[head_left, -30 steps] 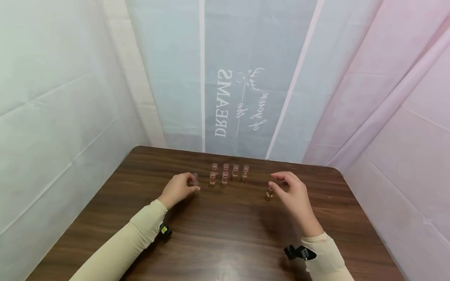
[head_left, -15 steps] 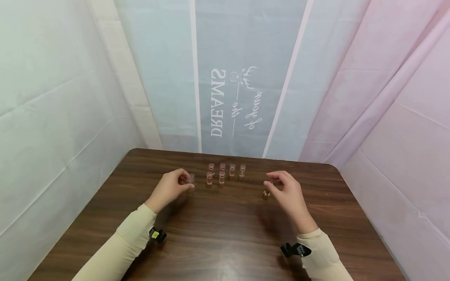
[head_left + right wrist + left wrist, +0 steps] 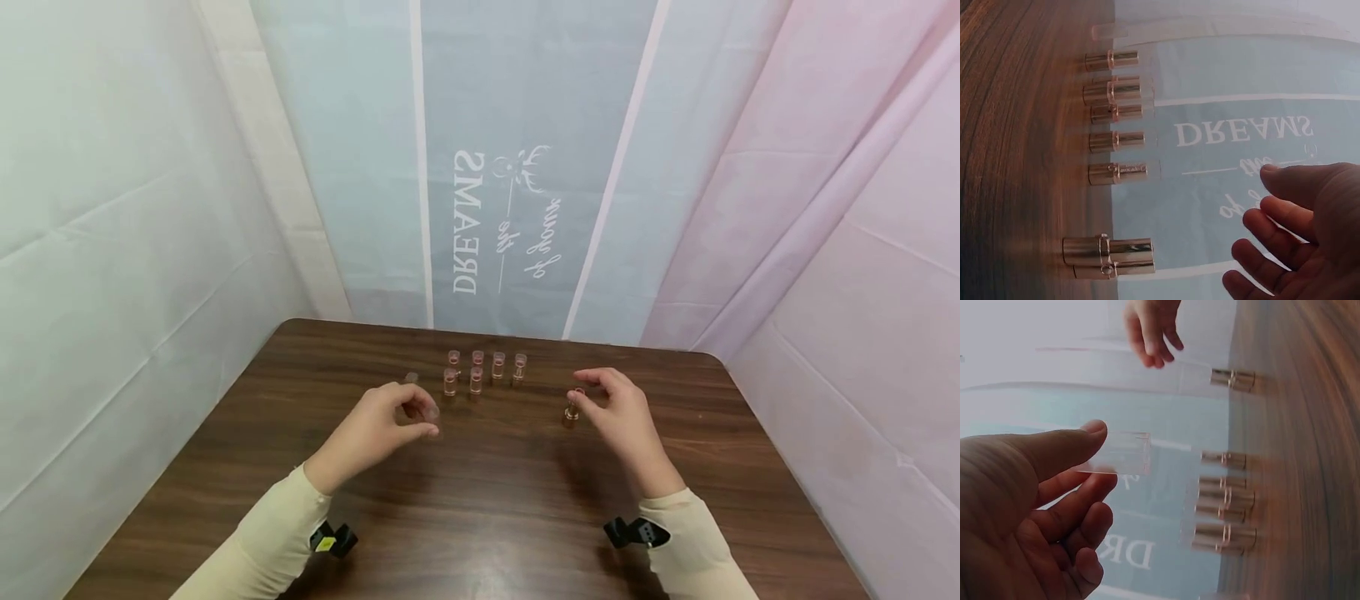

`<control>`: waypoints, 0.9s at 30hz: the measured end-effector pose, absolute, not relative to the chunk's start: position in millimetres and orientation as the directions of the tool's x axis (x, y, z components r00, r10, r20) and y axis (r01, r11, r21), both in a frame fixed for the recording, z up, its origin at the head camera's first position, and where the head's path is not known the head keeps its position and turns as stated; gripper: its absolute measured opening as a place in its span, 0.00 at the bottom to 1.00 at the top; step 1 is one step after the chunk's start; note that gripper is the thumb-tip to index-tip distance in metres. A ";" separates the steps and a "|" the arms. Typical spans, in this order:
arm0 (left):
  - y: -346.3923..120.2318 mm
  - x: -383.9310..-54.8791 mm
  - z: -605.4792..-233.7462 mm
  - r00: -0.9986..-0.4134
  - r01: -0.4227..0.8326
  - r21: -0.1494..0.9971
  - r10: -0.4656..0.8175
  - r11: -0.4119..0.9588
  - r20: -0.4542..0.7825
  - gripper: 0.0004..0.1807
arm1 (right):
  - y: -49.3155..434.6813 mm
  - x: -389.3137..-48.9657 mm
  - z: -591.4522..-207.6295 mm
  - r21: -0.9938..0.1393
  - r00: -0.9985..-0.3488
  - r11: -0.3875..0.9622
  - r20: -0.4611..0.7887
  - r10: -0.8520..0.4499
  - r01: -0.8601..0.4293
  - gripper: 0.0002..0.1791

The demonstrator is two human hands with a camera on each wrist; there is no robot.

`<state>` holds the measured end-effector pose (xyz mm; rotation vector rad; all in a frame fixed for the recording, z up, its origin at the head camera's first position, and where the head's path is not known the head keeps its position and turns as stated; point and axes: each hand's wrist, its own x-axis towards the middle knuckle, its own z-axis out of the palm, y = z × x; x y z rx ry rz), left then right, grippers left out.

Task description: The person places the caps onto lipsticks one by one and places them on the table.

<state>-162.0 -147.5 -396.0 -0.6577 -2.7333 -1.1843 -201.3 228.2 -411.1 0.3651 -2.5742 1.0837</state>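
Observation:
My left hand (image 3: pixel 375 429) pinches a clear lipstick cap (image 3: pixel 1125 452) between thumb and fingers, held above the table. My right hand (image 3: pixel 618 417) hovers beside two uncapped gold lipstick tubes (image 3: pixel 1110 251), which stand upright close together on the right. Its fingers are loosely bent and touch nothing in the right wrist view. Between the hands, toward the back, stands a group of gold lipsticks (image 3: pixel 476 382) with clear caps on. Another loose clear cap (image 3: pixel 412 378) stands on the table left of that group.
The brown wooden table (image 3: pixel 480 500) has rounded back corners. Behind it hangs a pale blue cloth (image 3: pixel 510 100) with white lettering. White and pinkish cloths (image 3: pixel 825 208) hang on both sides. A black wrist camera (image 3: pixel 637 532) sits at each cuff.
My left hand has lifted a clear cap from the left of the group and brought it nearer and to the right. The right hand has stayed nearly still; the head view shifted slightly.

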 end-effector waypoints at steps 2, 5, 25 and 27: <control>-144.6 -159.3 -397.0 -0.895 0.438 0.667 0.360 0.603 0.263 0.11 | 229.3 -201.6 -410.7 -0.645 -0.928 0.690 0.355 -0.109 -0.328 0.18; -141.3 -157.9 -399.3 -0.882 0.466 0.651 0.369 0.598 0.293 0.12 | 232.3 -202.9 -411.6 -0.642 -0.949 0.715 0.299 -0.100 -0.277 0.21; -138.5 -158.4 -404.7 -0.877 0.478 0.622 0.373 0.621 0.302 0.12 | 232.9 -222.4 -465.9 -0.542 -0.998 0.839 -0.050 0.027 0.050 0.22; -138.9 -159.3 -404.7 -0.874 0.485 0.617 0.377 0.620 0.308 0.12 | 232.6 -224.1 -469.5 -0.543 -0.999 0.838 -0.040 0.035 0.051 0.22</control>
